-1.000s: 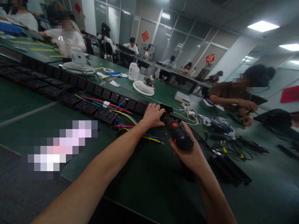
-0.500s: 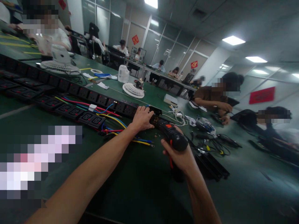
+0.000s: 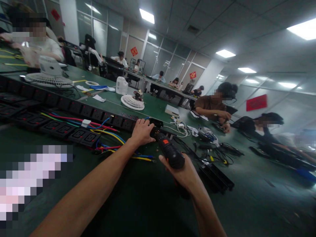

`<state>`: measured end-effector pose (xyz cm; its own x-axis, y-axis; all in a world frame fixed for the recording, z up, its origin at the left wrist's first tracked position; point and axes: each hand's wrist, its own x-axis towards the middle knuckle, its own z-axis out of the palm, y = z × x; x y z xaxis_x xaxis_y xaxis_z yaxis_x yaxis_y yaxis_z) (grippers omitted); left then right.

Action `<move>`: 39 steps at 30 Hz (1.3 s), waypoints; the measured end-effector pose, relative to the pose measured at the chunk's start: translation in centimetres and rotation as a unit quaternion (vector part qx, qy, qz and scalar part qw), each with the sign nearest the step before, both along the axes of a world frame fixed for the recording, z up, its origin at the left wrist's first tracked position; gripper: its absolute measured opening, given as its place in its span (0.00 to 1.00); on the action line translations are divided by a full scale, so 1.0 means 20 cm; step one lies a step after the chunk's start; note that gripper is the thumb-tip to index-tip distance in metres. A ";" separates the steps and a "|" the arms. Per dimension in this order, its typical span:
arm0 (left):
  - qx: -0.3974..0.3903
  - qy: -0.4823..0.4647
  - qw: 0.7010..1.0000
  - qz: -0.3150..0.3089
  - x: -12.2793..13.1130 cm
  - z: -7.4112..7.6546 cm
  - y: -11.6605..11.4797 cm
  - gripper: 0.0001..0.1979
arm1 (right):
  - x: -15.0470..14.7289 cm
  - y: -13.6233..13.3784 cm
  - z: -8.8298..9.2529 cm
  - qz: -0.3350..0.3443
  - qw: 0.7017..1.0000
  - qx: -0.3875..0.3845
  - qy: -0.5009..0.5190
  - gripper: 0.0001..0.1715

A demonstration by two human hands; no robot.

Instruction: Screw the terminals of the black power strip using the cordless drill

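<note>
My right hand (image 3: 185, 169) is wrapped round the handle of a black cordless drill (image 3: 171, 152) with an orange switch on top. The drill's front end points away from me, at the end of a long black power strip (image 3: 98, 114). My left hand (image 3: 142, 132) grips that end of the strip, its fingers over the top and its thumb close to the drill's nose. The drill's tip is too dark to make out. Loose coloured wires (image 3: 113, 130), red, blue, yellow and green, lie along the strip and pass behind my left wrist.
Black sockets (image 3: 59, 126) line the near side. Beyond the strip stand a white fan (image 3: 49, 79), a white fan grille (image 3: 133, 102) and a white jug (image 3: 121, 85). Black channel pieces (image 3: 217, 177) and tangled cables (image 3: 219, 153) lie to the right. A co-worker (image 3: 212, 105) sits across the table.
The view has turned to the right, so everything sits farther left. My left hand keeps its place on the strip, and the drill in my right hand stays at the strip's end, angled slightly differently.
</note>
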<state>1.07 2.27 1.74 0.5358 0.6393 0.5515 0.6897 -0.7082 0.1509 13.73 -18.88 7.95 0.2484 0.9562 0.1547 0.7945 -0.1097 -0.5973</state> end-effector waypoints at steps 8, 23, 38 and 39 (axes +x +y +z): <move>-0.003 -0.009 1.000 0.000 0.00 0.00 0.00 0.36 | 0.04 0.00 0.03 -0.029 0.989 -0.004 0.148 0.24; 0.019 -0.001 1.000 0.010 0.00 0.00 -0.02 0.34 | -0.18 0.06 0.00 -0.069 0.900 0.026 0.430 0.16; -0.002 -0.006 1.000 0.004 0.02 0.03 -0.01 0.32 | -0.06 0.04 -0.01 -0.034 0.947 -0.060 0.315 0.32; -0.005 -0.007 1.000 0.004 0.02 0.03 -0.01 0.32 | -0.04 0.05 -0.01 -0.031 0.946 -0.061 0.317 0.33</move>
